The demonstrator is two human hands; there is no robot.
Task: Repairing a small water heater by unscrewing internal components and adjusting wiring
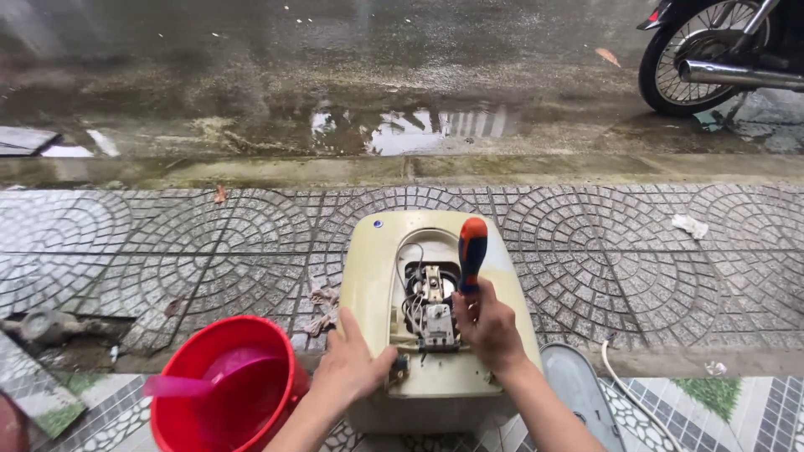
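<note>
screwdriver (pixel 471 251) – in right hand (pixel 488 328) fingers

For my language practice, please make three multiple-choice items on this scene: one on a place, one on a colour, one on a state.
1. Where is the round red plastic bucket?
A. left of the cream water heater casing
B. on it
C. on the road

2. The handle of the screwdriver is:
A. green
B. orange and blue
C. white

3. The casing's opening is:
A. covered
B. uncovered, wires showing
C. taped

A: it stands by the left hand.
B: seen above the right hand.
B: wiring shows.
</note>
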